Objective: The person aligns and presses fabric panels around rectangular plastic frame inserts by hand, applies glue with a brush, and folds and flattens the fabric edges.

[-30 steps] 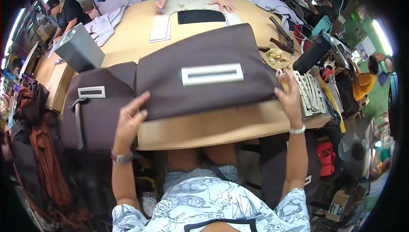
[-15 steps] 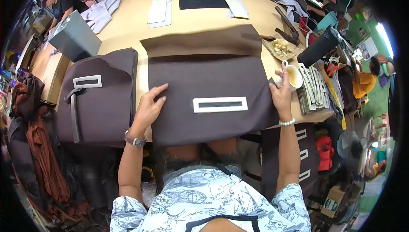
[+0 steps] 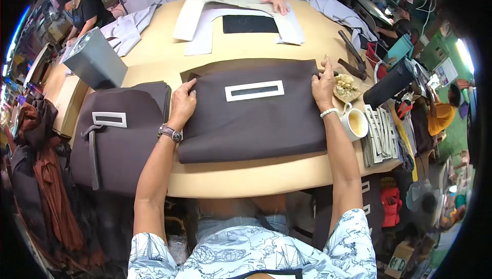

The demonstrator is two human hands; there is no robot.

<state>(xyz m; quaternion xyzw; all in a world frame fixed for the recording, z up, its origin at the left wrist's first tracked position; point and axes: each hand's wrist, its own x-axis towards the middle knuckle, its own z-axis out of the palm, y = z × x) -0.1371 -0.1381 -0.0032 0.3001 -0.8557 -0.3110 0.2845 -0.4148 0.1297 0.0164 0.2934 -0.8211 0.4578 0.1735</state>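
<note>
A dark brown fabric panel [image 3: 246, 130] lies folded over on the table in front of me, a strip of its underside showing along the far edge. On it rests a white rectangular frame [image 3: 254, 91] with a long slot. My left hand [image 3: 183, 105] grips the panel's far left corner between thumb and fingers. At the far right corner, my right hand [image 3: 323, 89] holds the edge with its thumb, the index finger pointing away. To the left, a stack of similar brown fabric [image 3: 123, 151] carries another white frame [image 3: 109, 119] and a hammer [image 3: 93, 156].
A mug [image 3: 354, 124] stands by my right forearm, near a food-filled wrapper [image 3: 347, 88], a black cylinder [image 3: 389, 82] and stacked pale frames [image 3: 380, 135]. Another hammer [image 3: 352, 48] lies beyond. A metal box [image 3: 96, 58] stands left. Across the table, a person's hands [image 3: 277, 2] handle pale pattern pieces [image 3: 189, 20].
Both hands have moved away from me, carrying the panel's near edge and white frame farther up the table; the far flap has come down. The person opposite has lifted a pale piece.
</note>
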